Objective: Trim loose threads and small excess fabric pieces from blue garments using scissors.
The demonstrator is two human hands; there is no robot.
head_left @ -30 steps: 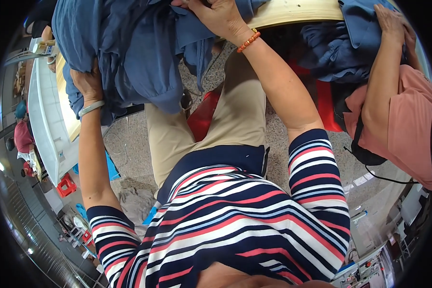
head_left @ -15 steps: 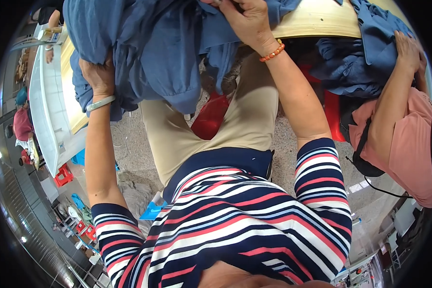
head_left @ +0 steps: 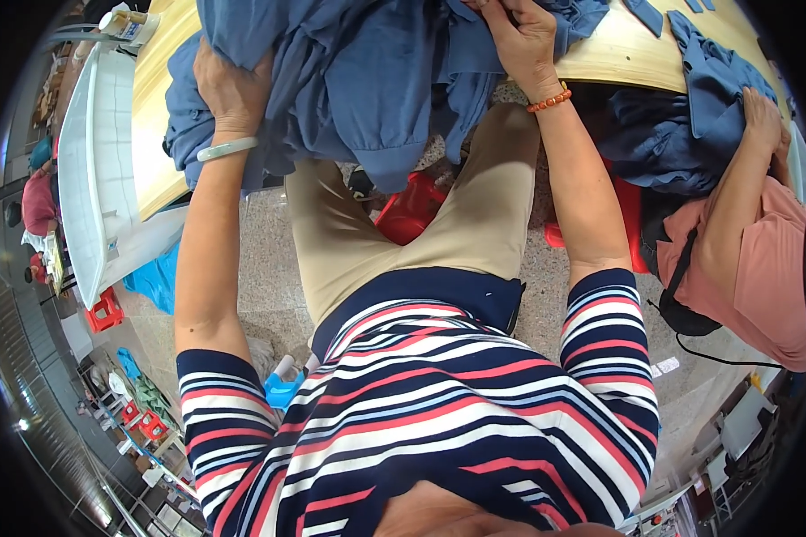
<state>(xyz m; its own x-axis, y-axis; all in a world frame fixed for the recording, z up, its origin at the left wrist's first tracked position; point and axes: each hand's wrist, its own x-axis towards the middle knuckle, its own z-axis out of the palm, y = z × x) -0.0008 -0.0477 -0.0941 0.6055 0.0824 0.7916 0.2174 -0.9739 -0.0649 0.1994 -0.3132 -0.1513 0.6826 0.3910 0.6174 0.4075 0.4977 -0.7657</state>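
A bunched blue garment [head_left: 376, 98] with gathered folds spills over the near edge of the table towards my lap. On its left side my left hand [head_left: 231, 91], with a pale bangle at the wrist, is closed on the cloth; folds cover its fingertips. At the top edge of the picture my right hand [head_left: 521, 43], wearing an orange bead bracelet, has thumb and fingers pinched together above the garment. What sits between those fingertips is too small and cut off to make out.
Light wooden table [head_left: 613, 54] bears small blue cloth pieces [head_left: 643, 16]. To the right, a co-worker's hand [head_left: 761, 121] rests on another blue garment [head_left: 658, 134]. A white trough [head_left: 98, 170] runs along the left. Beneath me is a red stool [head_left: 410, 210]; a blue bag [head_left: 157, 277] lies left.
The view has shifted a little, and both my hands and the garment appear farther right. My left hand is higher in the picture, still gripping the cloth; my right hand keeps its pinch.
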